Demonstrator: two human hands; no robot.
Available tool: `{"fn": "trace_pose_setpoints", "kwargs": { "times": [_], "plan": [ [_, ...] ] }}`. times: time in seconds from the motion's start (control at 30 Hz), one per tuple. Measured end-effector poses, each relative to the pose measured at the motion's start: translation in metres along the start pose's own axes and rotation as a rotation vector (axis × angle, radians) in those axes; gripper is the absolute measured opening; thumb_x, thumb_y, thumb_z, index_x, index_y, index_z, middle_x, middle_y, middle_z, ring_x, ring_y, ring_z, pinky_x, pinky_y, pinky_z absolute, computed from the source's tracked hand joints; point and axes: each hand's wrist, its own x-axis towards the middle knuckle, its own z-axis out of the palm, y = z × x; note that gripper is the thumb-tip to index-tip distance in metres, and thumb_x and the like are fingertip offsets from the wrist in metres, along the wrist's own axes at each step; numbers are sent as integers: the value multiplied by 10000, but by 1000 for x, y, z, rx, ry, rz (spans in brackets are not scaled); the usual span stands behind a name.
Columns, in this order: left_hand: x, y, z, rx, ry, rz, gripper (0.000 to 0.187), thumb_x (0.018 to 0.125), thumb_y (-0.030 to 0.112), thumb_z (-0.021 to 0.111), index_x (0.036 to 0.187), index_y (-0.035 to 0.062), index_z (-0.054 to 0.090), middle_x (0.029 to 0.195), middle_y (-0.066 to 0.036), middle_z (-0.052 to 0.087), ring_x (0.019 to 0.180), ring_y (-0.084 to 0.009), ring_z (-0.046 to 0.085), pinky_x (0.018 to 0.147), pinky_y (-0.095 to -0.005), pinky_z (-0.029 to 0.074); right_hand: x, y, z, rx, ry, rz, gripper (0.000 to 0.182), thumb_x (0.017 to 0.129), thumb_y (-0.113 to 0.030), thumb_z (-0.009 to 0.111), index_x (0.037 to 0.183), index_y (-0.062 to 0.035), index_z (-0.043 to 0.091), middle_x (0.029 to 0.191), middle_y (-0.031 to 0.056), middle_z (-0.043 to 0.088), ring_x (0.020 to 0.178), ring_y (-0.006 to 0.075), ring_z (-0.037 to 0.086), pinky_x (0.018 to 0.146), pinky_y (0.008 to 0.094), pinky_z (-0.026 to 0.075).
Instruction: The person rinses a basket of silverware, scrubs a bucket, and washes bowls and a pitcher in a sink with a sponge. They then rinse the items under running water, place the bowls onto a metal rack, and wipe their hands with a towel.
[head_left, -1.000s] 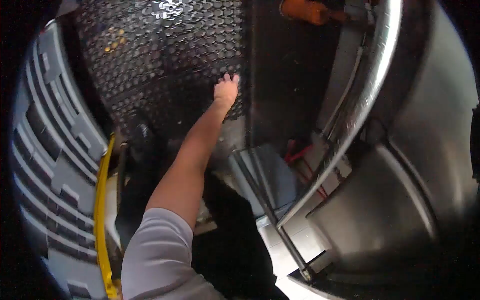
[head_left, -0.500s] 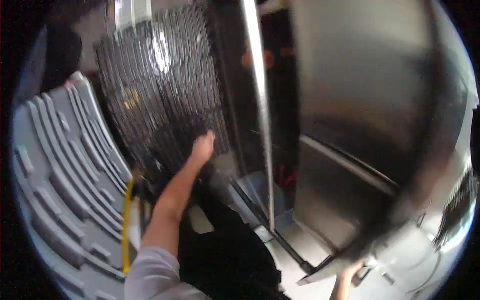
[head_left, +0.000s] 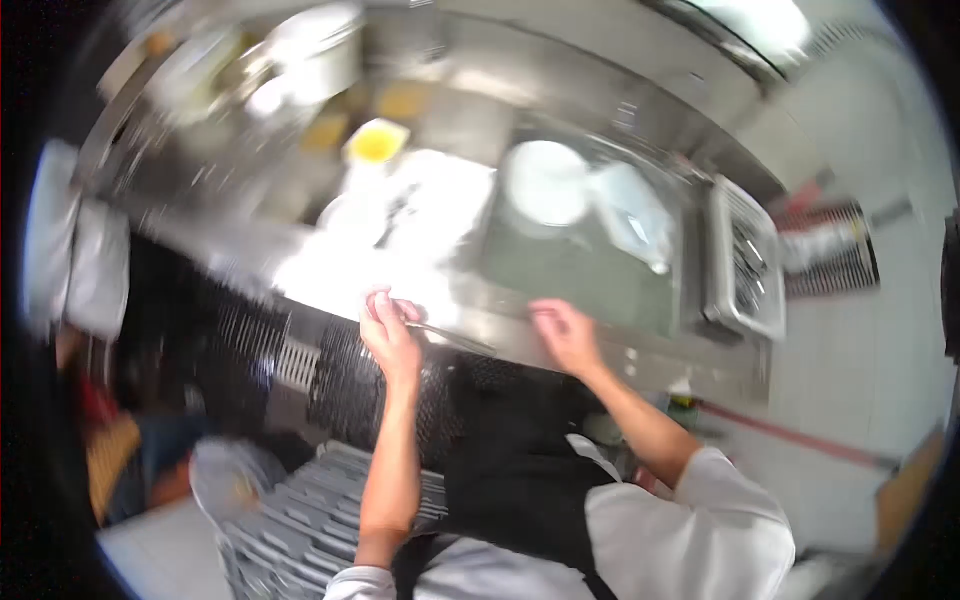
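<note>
At the front edge of the steel counter [head_left: 515, 335], my left hand [head_left: 390, 330] is closed around a thin metal utensil [head_left: 450, 338] that points to the right. My right hand [head_left: 565, 335] is over the counter edge by the sink, fingers loosely apart and holding nothing visible. Beyond it, the sink [head_left: 580, 275] has greenish water, with a round white plate [head_left: 548, 183] and a pale oblong dish [head_left: 633, 215] in it. A small white container with yellow contents [head_left: 376, 143] is on the counter ahead of my left hand, beside glare.
A white tray of cutlery [head_left: 748, 265] is right of the sink. White buckets [head_left: 315, 50] stand at the back left. A grey plastic rack [head_left: 300, 515] is at lower left, near a partly visible person [head_left: 165, 460]. A red-handled tool [head_left: 790, 435] is at right.
The view has swung from the stacked racks and metal doors to the counter and sink. Both hands are now over the counter edge, and the thin utensil shows in my left hand.
</note>
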Motion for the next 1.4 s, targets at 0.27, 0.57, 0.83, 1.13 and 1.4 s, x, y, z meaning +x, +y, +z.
{"fn": "trace_pose_setpoints", "kwargs": {
  "times": [0.27, 0.57, 0.83, 1.13, 1.4],
  "plan": [
    [18, -11, 154, 104, -751, -409, 364, 958, 301, 431, 1180, 15, 467, 761, -98, 625, 563, -94, 522, 478, -244, 407, 28, 3, -21, 348, -11, 8, 176, 910, -222, 556, 904, -48, 581, 677, -31, 540, 557, 80, 459, 492, 265, 394],
    [172, -63, 30, 406, -677, -351, 319, 938, 148, 425, 1241, 49, 444, 957, -80, 638, 670, -123, 616, 525, -238, 476, 41, 100, -267, 852, 1027, 357, 116, 903, -203, 551, 933, -92, 567, 771, 8, 589, 480, 36, 413, 380, 156, 312],
    [424, -51, -117, 550, -124, 2, 239, 880, 149, 511, 1062, 5, 567, 777, -74, 635, 674, -129, 585, 637, -291, 486, 204, -7, -67, 603, 817, 322, 200, 890, -163, 550, 1078, -101, 578, 764, -33, 540, 581, 36, 450, 467, 168, 343],
    [664, 65, -12, 1184, -703, 853, 357, 781, 109, 586, 1135, 62, 585, 1210, -165, 548, 1112, -329, 513, 945, -395, 407, 555, -81, 167, -373, 380, -109, 460, 830, -318, 620, 1213, -93, 500, 775, 178, 631, 765, 341, 627, 709, 423, 485],
    [749, -29, 60, 1829, -1357, 376, 733, 804, 476, 530, 1428, 183, 283, 1383, -188, 399, 1239, -346, 428, 1032, -423, 336, 595, -13, 165, 605, 585, 222, 373, 890, -439, 530, 927, -70, 571, 733, 112, 647, 657, 272, 629, 614, 398, 508]
  ]
}}
